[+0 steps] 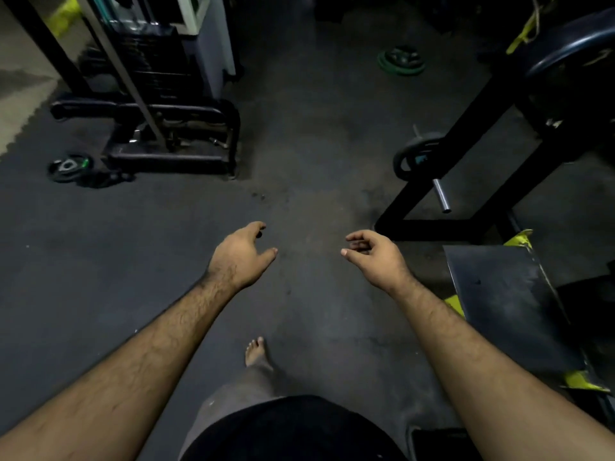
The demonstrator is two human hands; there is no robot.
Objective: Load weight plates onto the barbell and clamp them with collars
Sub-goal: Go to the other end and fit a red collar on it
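Observation:
My left hand (pixel 241 256) and my right hand (pixel 371 252) reach forward side by side over the dark rubber floor, both empty with fingers loosely curled and apart. At the right, a black weight plate (pixel 411 154) sits on a steel sleeve (pixel 441 196) that sticks out from a black frame. A green-rimmed plate (pixel 401 61) lies flat on the floor far ahead. Another black plate with a green mark (pixel 70 166) lies on the floor at the left. No collar is visible.
A cable machine with a weight stack (pixel 156 94) stands at the back left. A black and yellow bench frame (pixel 499 294) is close on my right. My bare foot (pixel 256 351) is on the floor (pixel 306 144) below the hands.

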